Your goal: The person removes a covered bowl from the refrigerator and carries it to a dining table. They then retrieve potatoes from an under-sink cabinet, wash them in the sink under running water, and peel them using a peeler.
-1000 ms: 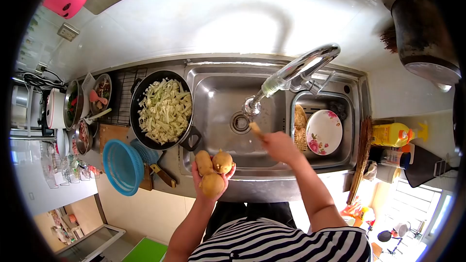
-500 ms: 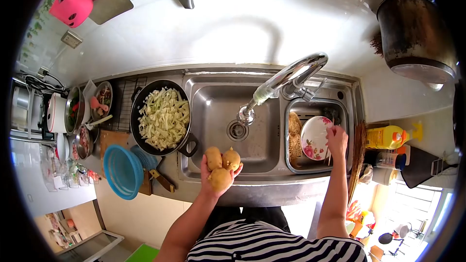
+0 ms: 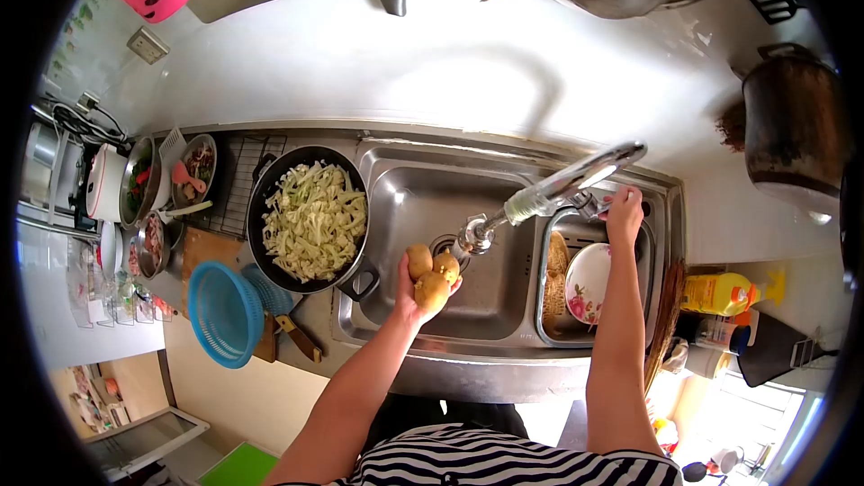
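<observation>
Three potatoes [image 3: 432, 290] rest in my left hand [image 3: 414, 304], whose fingers curl around them from below. They are just under the tap spout [image 3: 477, 236], over the steel sink [image 3: 396, 216]. My right hand [image 3: 623, 214] reaches to the back of the sink, its fingers closed at the tap lever [image 3: 589, 205]. The chrome tap [image 3: 576, 175] arches forward above the basin. Beneath my right forearm sits a flower-patterned plate [image 3: 587, 279] in the smaller basin, partly hidden by the arm, beside a woven tan item [image 3: 553, 283].
A black pan [image 3: 355, 281] of chopped cabbage [image 3: 315, 220] stands left of the sink. Nearby are a blue basket [image 3: 223, 313], a knife [image 3: 299, 339] and bowls of food [image 3: 196, 166]. A yellow bottle [image 3: 715, 294] stands right; a pot [image 3: 792, 126] hangs on the wall.
My right hand has moved from the plate up and back to the tap lever. My left hand has carried the potatoes forward and right, closer to the spout. The camera view has shifted.
</observation>
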`<state>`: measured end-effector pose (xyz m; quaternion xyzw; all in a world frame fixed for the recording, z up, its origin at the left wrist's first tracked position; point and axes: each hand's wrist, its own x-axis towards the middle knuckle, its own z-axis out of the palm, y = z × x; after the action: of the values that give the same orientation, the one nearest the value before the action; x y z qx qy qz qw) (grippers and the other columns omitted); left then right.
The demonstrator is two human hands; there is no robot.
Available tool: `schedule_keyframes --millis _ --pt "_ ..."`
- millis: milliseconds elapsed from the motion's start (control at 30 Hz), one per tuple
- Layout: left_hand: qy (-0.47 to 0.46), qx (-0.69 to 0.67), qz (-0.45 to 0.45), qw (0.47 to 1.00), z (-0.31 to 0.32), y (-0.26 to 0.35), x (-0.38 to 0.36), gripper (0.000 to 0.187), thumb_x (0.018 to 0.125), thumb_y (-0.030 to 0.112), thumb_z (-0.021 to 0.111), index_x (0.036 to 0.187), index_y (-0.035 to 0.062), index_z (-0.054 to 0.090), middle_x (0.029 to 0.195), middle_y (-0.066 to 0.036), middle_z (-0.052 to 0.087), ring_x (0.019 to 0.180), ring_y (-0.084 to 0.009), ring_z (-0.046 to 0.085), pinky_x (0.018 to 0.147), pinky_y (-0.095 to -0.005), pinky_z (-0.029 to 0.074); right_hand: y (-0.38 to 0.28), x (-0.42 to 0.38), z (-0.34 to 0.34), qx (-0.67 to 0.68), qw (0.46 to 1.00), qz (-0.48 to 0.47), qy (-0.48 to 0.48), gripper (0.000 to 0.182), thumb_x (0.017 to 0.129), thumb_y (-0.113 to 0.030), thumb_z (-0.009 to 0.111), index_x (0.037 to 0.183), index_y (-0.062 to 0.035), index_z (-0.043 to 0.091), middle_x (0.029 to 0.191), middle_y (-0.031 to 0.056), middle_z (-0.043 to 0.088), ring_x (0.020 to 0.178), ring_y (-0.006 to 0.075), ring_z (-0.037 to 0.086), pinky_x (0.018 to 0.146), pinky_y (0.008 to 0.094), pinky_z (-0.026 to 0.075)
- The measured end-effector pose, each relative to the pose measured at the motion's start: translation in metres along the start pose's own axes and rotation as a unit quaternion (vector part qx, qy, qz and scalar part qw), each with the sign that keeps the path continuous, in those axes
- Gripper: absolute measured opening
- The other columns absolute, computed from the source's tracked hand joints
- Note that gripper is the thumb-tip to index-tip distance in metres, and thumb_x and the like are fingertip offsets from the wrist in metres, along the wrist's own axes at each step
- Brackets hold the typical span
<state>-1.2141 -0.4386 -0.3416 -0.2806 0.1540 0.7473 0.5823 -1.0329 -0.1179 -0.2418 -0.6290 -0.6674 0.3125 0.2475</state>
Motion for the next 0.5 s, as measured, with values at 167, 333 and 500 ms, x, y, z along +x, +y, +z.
schedule_keyframes --millis 167,333,500 --pt "0.004 0.031 0.029 0.999 -0.003 0.010 0.025 0.061 0.080 0.062 0.053 0.114 0.0115 0.050 0.111 -0.010 0.056 0.101 -0.0286 0.055 0.090 -0.0492 0.045 0.032 -0.068 0.044 0.037 0.963 -0.198 0.177 0.040 0.086 -0.004 0.051 0.125 0.0022 0.041 0.111 0.0198 0.049 0.097 0.0307 0.050 0.082 0.0375 0.043" --pt "-0.014 0.034 0.012 0.999 -0.013 0.014 0.046 0.066 0.080 0.065 0.052 0.118 0.0110 0.049 0.110 -0.011 0.056 0.100 -0.0284 0.056 0.086 -0.0471 0.048 0.006 -0.165 0.146 0.065 0.965 0.043 -0.251 0.041 0.089 -0.029 0.056 0.120 -0.0041 0.050 0.111 0.0136 0.056 0.101 0.0252 0.053 0.092 0.0373 0.040" --pt "0.058 0.179 -0.022 0.982 -0.029 0.025 0.054 0.064 0.083 0.061 0.050 0.122 0.0096 0.048 0.112 -0.012 0.056 0.099 -0.0263 0.058 0.085 -0.0406 0.049 0.063 -0.183 0.257 0.450 0.659 0.388 -0.461 0.050 0.084 -0.040 0.064 0.120 -0.0092 0.047 0.109 0.0089 0.056 0.103 0.0259 0.057 0.081 0.0417 0.051"
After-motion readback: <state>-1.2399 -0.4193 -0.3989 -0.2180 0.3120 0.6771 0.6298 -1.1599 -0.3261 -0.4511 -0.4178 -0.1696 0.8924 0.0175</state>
